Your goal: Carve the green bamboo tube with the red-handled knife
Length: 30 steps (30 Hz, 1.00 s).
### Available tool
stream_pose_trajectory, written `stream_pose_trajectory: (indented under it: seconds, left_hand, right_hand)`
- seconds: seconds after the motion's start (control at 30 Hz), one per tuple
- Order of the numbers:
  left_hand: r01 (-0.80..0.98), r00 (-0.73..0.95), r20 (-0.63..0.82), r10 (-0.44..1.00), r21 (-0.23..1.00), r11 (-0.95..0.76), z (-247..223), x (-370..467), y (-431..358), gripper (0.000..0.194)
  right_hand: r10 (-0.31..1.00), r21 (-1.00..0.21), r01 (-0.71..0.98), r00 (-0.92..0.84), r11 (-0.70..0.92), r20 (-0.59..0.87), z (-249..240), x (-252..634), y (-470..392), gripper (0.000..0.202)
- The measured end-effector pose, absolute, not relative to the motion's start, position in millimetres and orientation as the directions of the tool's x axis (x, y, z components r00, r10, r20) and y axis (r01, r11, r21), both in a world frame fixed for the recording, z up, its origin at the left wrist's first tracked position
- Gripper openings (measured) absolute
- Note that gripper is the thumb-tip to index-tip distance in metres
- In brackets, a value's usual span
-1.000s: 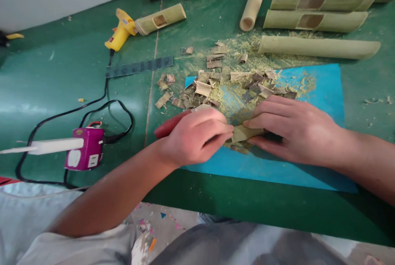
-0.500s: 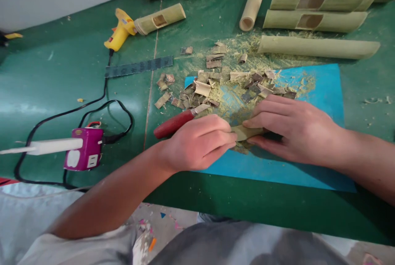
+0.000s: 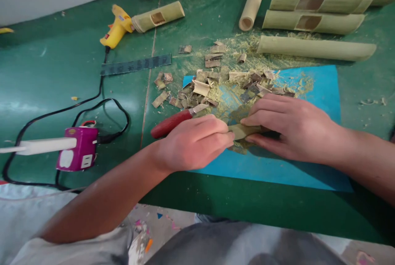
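Between my two hands, low over a blue sheet [image 3: 322, 112], is a short greenish piece of bamboo [image 3: 245, 131]. My left hand [image 3: 197, 141] is closed on its left end, fingertips pinched together. My right hand [image 3: 286, 127] grips the other end, thumb below and fingers above, covering much of it. Beside my left hand lies a red-handled knife [image 3: 173, 123], its short blade pointing right toward the scraps. Small bamboo chips [image 3: 200, 88] and pale shavings are heaped just beyond my hands, partly on the sheet.
Several bamboo tubes with cut windows [image 3: 311, 22] lie at the back right, with a plain bamboo length [image 3: 314, 47] in front. A yellow glue gun [image 3: 115, 28] touches another bamboo tube [image 3: 160, 17]. Left are a purple power adapter [image 3: 77, 149], black cable and dark strip [image 3: 135, 65].
The view has shifted slightly, so the things on the table appear a little further left. Both hands keep their hold on the bamboo piece, nearly in the same pose.
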<state>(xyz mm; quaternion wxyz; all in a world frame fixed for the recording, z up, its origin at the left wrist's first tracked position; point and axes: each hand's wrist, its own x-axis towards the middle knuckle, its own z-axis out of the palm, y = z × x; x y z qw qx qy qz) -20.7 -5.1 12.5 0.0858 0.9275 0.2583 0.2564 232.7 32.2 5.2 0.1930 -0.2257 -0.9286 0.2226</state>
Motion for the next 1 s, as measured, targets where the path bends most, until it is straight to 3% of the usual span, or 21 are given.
stream_pose_trajectory:
  seconds: [0.13, 0.33, 0.63, 1.0]
  left_hand:
    - [0.457, 0.698, 0.442, 0.564, 0.331, -0.825, 10, -23, -2, 0.01]
    - [0.456, 0.655, 0.439, 0.615, 0.42, -0.785, 6, -24, 2, 0.009]
    - [0.404, 0.679, 0.427, 0.597, 0.462, -0.79, 7, -23, 3, 0.009]
    - [0.432, 0.684, 0.443, 0.58, 0.395, -0.811, 8, -22, 2, 0.01]
  right_hand:
    - [0.468, -0.417, 0.335, -0.84, 0.845, 0.273, 6, 232, 35, 0.021]
    - [0.46, -0.193, 0.418, -0.819, 0.888, 0.342, 6, 229, 26, 0.027]
    - [0.475, -0.404, 0.339, -0.826, 0.85, 0.305, 0, 228, 34, 0.02]
    - [0.474, -0.467, 0.313, -0.835, 0.827, 0.279, 3, 230, 41, 0.016]
